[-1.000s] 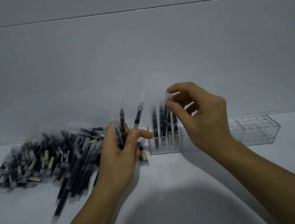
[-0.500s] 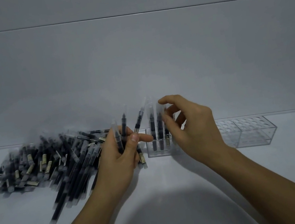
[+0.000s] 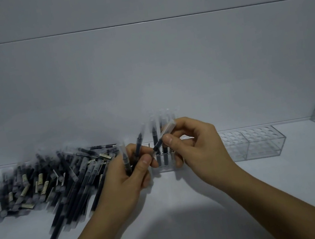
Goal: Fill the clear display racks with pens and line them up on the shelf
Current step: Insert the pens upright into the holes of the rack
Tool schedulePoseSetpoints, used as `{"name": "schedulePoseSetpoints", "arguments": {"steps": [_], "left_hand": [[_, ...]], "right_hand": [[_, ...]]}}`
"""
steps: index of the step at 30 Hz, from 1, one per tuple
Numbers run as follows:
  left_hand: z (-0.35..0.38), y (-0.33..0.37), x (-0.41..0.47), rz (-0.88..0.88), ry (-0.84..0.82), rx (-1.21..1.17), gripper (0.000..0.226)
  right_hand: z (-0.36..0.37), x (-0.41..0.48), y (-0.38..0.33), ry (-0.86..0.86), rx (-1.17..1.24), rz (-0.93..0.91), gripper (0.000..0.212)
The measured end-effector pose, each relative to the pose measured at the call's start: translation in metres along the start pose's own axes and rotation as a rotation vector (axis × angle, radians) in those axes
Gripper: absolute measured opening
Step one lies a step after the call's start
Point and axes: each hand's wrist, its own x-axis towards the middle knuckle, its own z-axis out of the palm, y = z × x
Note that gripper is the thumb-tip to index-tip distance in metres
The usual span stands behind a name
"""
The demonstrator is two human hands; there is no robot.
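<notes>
Left hand (image 3: 133, 177) gripping spare pens (image 3: 139, 143), right hand (image 3: 197, 150) pinching single pen (image 3: 169, 128) tilted toward two o'clock, clear rack (image 3: 254, 145) at three o'clock, pen pile (image 3: 58, 177) at nine

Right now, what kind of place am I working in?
Likely a shop or stockroom, though I can't be sure: a heap of pens lies on a white shelf, beside clear racks with round holes, one partly filled.

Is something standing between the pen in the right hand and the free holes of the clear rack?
Nothing visible blocks it. The right hand pinches the pen in front of the standing pens at the left end of the clear rack; the free holes to the right are open from above.
</notes>
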Motion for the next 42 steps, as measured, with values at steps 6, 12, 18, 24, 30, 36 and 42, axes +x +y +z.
{"name": "schedulePoseSetpoints", "arguments": {"steps": [6, 12, 18, 24, 30, 36, 42], "left_hand": [[0.003, 0.000, -0.002, 0.041, 0.062, 0.060, 0.023], [0.002, -0.004, -0.002, -0.007, 0.093, 0.036, 0.030], [0.002, -0.005, -0.005, -0.044, 0.019, -0.030, 0.034], [0.001, -0.007, -0.004, -0.051, 0.018, -0.014, 0.024], [-0.003, -0.012, 0.001, 0.008, 0.105, 0.130, 0.033], [0.000, -0.009, -0.002, 0.003, 0.154, 0.140, 0.025], [-0.004, -0.009, 0.002, 0.022, 0.186, 0.136, 0.020]], "right_hand": [[-0.018, 0.011, -0.009, 0.068, 0.153, 0.058, 0.006], [-0.042, 0.020, -0.009, 0.170, 0.172, 0.098, 0.014], [-0.041, 0.018, -0.002, 0.186, -0.077, -0.087, 0.018], [-0.035, 0.014, -0.001, 0.213, -0.170, -0.215, 0.021], [-0.030, 0.016, 0.009, 0.186, -0.311, -0.233, 0.017], [-0.014, 0.022, 0.005, 0.149, -0.551, -0.373, 0.042], [-0.008, 0.022, 0.011, 0.129, -0.722, -0.446, 0.031]]}}
